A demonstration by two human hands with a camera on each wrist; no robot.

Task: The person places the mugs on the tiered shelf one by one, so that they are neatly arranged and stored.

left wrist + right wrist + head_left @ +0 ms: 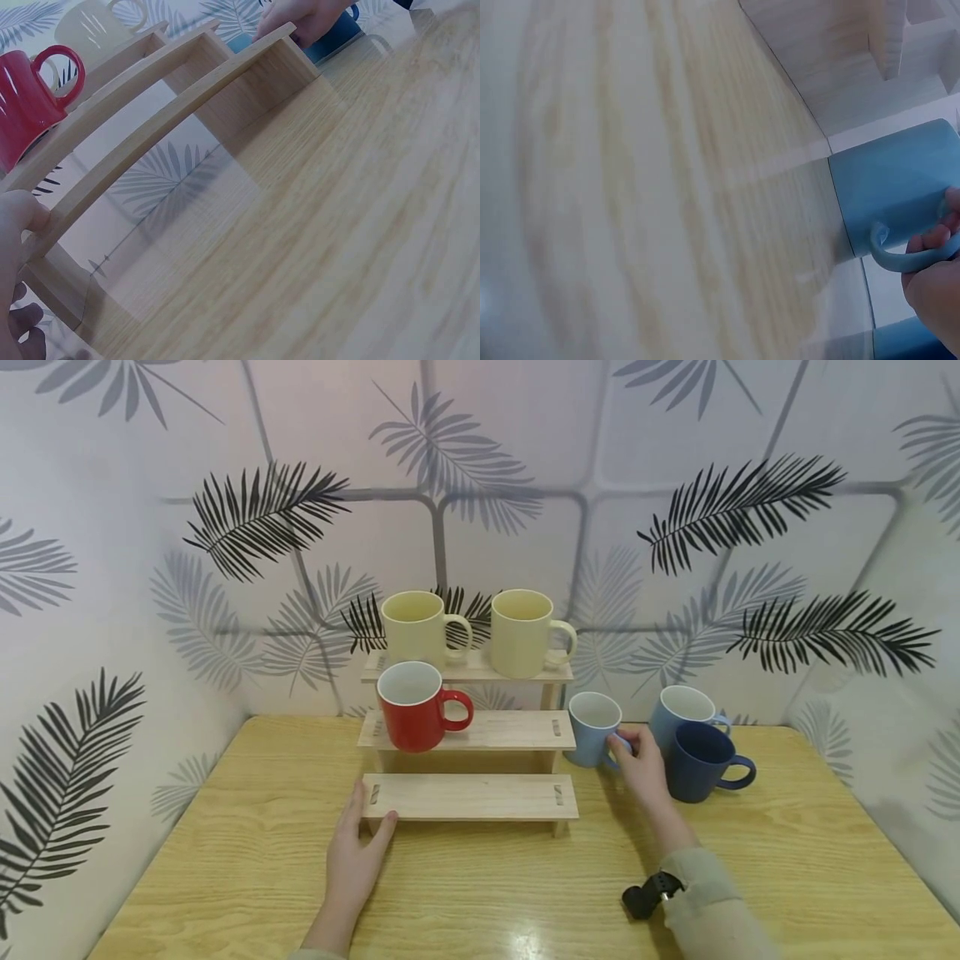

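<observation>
1. The right hand [643, 766] is curling its fingers [932, 238] round the handle of the light blue mug [592, 728]; it is pinching that handle; the mug is standing upright on the table [787, 860], just beside the right end of the rack [468, 739].

2. The left hand [356, 852] is lying flat on the table with its fingers straight and close together; its fingertips are touching the left end of the bottom step [471, 796]; in the left wrist view the thumb [22, 214] is pressing against the edge of that step.

3. Just to the right of the right hand, a dark blue mug [701, 762] is sitting on the table; it is touching or almost touching the hand; I cannot tell which.

4. Behind the dark blue mug, another pale blue mug [684, 712] is standing; the two are very close.

5. The rack is showing three wooden steps; a red mug [415, 706] is sitting at the left end of the middle step, with its handle pointing right.

6. Two cream mugs are sitting on the top step; the left one [417, 628] and the right one [522, 632] are standing apart, handles pointing right.

7. A black strap [648, 893] is wrapping the right wrist over a pale sleeve [712, 910].

8. A wall with leaf prints [262, 518] is standing behind the table.
</observation>
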